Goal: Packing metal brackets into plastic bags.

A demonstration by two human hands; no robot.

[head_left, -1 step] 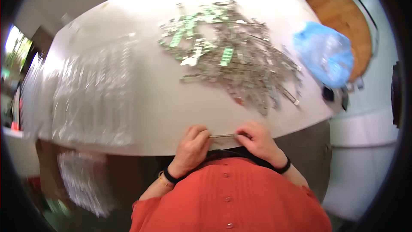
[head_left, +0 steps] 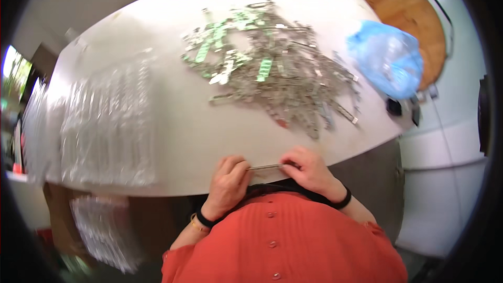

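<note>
Near the front edge of the white table, my left hand (head_left: 229,182) and my right hand (head_left: 309,172) each pinch one end of a thin narrow strip (head_left: 265,167). It stretches level between my fingers, seen almost edge-on, so its exact kind is unclear. Beyond my hands lies a loose heap of metallic-looking strips (head_left: 293,81), tangled over one another. Several pieces at its left side look pale green, among them a small green rectangular piece (head_left: 264,69). Blur hides the finer details of the heap.
Clear plastic trays or sleeves (head_left: 107,126) lie in rows on the left of the table (head_left: 183,147). More clear plastic (head_left: 105,228) sits lower, beneath the table edge. At the right stand a blue plastic bag (head_left: 387,57), a round wooden stool top (head_left: 414,15) and a small black object (head_left: 393,107).
The whole scene sits slightly farther left in the picture. Both hands keep their hold on the thin strip, with their grip looking the same.
</note>
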